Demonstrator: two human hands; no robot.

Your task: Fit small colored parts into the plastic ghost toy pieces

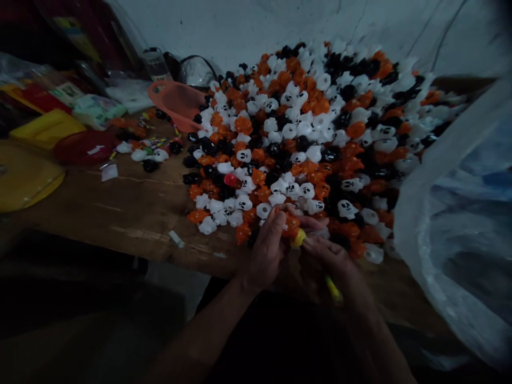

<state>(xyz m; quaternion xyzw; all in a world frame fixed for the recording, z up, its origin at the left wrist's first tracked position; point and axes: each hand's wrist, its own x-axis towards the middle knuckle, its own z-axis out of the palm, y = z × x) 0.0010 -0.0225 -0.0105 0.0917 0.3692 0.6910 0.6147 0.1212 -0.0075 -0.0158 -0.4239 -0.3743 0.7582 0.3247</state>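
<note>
My left hand (267, 246) grips a small orange toy figure (290, 224) at the near edge of a big heap of small orange, white and black ghost-faced toys (312, 128). My right hand (332, 256) meets it from the right and holds a yellow piece (299, 238) against the toy. A thin yellow-green stick (333, 289) pokes out below that hand. Both hands hover just above the brown wooden table (132, 202).
A large clear plastic bag (460, 229) fills the right side. An orange scoop-like tub (178, 104) lies at the heap's left edge. Yellow lids (24, 178), a red dish (84, 146) and packets crowd the far left. A few stray toys (150, 154) lie nearby.
</note>
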